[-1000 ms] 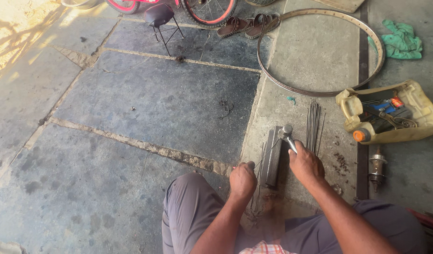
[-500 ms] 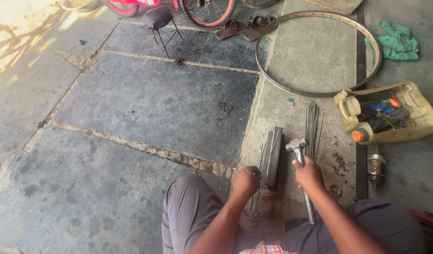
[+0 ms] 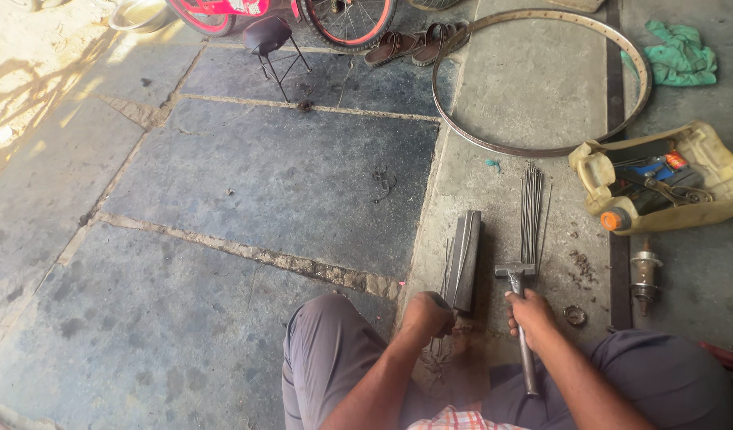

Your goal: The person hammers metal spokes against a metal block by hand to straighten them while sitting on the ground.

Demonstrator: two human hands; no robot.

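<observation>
The person is sitting on the stone floor [image 3: 223,199] with knees spread, and both hands are working low between them. The right hand [image 3: 532,312] is gripping a hammer [image 3: 519,318] partway up its metal handle, fingers wrapped shut around it, with the head pointing away and hanging just over the near end of a bundle of thin spokes [image 3: 531,209]. The left hand [image 3: 427,312] is curling closed at the near end of a dark metal bar [image 3: 465,259] lying lengthwise on the floor; it seems to be pinching a thin wire there, though what exactly it is holding cannot be told. The bar is lying just left of the hammer head, with the spokes beyond to the right. A bare wheel rim [image 3: 541,80] is lying flat farther out. To the right, a cut-open yellowish plastic can [image 3: 701,167] with an orange cap is serving as a tool box, holding blue and red items, and a wheel hub [image 3: 645,275] is standing just below it. A green rag [image 3: 681,57] is lying near the top right corner, a pair of sandals [image 3: 418,44] beside a red bicycle [image 3: 302,12].
</observation>
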